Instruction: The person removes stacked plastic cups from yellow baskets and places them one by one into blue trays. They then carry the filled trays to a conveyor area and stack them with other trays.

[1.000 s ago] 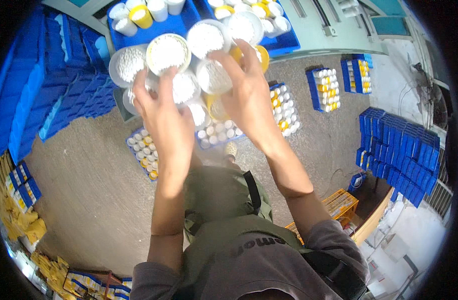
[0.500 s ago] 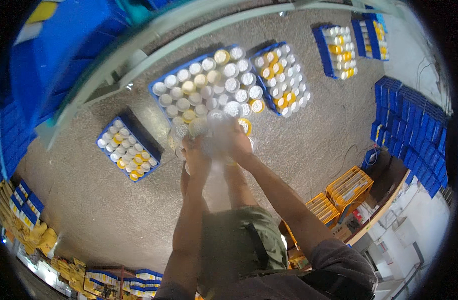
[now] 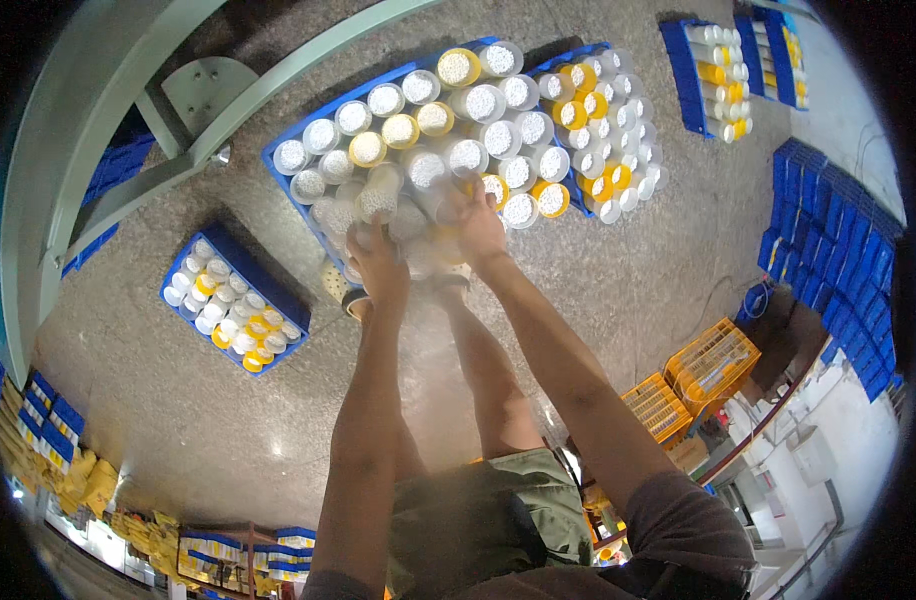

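In front of me a large blue tray [image 3: 281, 172] stands on the floor, packed with upright clear plastic cups holding white grains; several cups are yellow. Over its near part my left hand [image 3: 380, 262] has its fingers closed round the lower side of a tilted clear cup [image 3: 379, 190]. Just to its right, my right hand [image 3: 481, 228] grips the side of another clear cup [image 3: 444, 196], thumb and fingers partly blurred. A hazy patch covers the near cups between my hands, so their exact places are unclear.
Another blue tray of cups [image 3: 587, 207] adjoins on the right; a smaller blue crate [image 3: 296, 312] sits left. Stacked blue crates [image 3: 813, 225] line the right wall, near orange crates [image 3: 713, 362]. A pale green metal frame [image 3: 278, 80] arches across the upper left.
My hands have moved forward and a little apart over the near part of the large tray. The view has shifted, with the green frame now sharper at upper left.
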Demonstrator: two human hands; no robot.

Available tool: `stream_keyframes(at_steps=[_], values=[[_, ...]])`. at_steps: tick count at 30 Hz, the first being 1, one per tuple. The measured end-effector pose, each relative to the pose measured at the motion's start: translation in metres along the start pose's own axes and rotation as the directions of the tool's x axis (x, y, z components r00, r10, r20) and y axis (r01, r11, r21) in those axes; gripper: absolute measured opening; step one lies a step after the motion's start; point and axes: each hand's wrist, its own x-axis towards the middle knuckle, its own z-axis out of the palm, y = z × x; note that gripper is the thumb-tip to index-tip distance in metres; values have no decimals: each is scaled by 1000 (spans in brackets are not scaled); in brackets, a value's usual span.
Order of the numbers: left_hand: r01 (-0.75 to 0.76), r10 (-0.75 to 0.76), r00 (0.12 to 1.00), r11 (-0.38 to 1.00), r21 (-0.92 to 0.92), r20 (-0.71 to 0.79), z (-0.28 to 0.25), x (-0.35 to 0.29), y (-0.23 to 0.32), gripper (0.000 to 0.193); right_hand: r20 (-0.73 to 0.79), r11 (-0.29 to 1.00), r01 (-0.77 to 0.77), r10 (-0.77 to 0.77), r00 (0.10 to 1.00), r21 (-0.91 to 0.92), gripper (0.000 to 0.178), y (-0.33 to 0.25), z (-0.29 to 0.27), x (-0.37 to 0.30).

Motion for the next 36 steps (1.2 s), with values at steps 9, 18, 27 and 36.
stream_keyframes(at_steps=[9, 18, 27, 36], values=[[-179, 169, 979, 981, 81, 113, 12, 17, 12, 83, 192, 945, 128, -71, 979, -301, 75, 3, -2, -6], [-37, 30, 983, 999, 36, 182, -21, -3, 26, 82, 69, 913, 162, -147, 987, -374, 74, 11, 13, -12], [-193, 240, 889, 969, -157, 391, -226, -44, 139, 30, -130, 938, 323, -307, 943, 123, 55, -63, -174, -78], [-526, 449, 638, 848, 72, -626, -551, 111, 232, 21, -528, 578, 772, -583, 617, 264, 26, -306, -407, -27]])
